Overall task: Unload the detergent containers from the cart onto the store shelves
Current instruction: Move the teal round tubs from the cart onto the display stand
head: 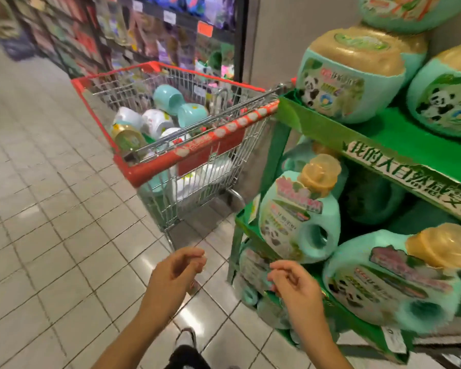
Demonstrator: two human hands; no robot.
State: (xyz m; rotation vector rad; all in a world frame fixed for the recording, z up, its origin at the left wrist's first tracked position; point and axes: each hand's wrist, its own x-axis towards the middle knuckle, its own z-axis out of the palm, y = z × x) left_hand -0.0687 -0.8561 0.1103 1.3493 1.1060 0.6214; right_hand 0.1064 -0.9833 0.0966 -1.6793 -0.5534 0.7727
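A wire shopping cart (197, 153) with red trim stands ahead of me, holding several teal and white detergent containers (168, 98) lying on their sides. To its right is a green display shelf (399, 145) with teal panda-label detergent jugs (301, 217) with gold caps on its tiers. My left hand (179, 267) hangs in front of me below the cart, fingers loosely curled and holding nothing. My right hand (290, 280) is beside the lower shelf's front edge, fingers loosely curled and empty too.
Pale tiled floor (51, 235) spreads left of the cart. A long store shelf of packaged goods (149, 35) runs along the back. A grey pillar (282, 43) stands behind the display. My shoe (186, 339) shows at the bottom.
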